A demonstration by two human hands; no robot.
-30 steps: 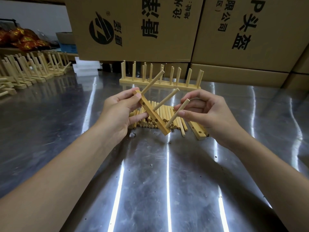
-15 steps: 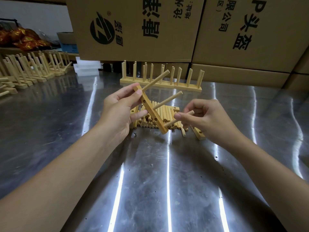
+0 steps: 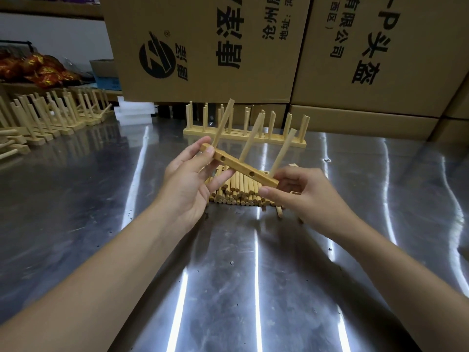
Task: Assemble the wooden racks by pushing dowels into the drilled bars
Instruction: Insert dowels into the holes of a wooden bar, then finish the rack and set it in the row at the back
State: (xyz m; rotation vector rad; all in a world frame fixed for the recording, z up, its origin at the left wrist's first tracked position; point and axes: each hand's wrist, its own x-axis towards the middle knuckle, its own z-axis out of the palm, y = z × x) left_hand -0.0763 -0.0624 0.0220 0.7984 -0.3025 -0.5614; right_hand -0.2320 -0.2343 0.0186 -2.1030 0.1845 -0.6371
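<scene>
A drilled wooden bar (image 3: pixel 239 168) hangs above the steel table (image 3: pixel 228 275), and three dowels (image 3: pixel 250 139) stand up out of it, leaning right. Its left end is pinched by my left hand (image 3: pixel 186 184), thumb on the front face. My right hand (image 3: pixel 302 196) grips the bar's right end beside the third dowel (image 3: pixel 281 153). Two side holes face me. A heap of loose dowels (image 3: pixel 237 190) lies on the table just behind and below my hands.
A finished rack (image 3: pixel 245 134) stands behind the heap. Several more racks (image 3: pixel 48 115) line the far left. Large cardboard boxes (image 3: pixel 253 47) wall off the back. White blocks (image 3: pixel 134 113) lie at back left.
The third dowel went fully into the bar. The bar has swung from steeply tilted to nearly level. My right hand left the dowel and now holds the bar's right end.
</scene>
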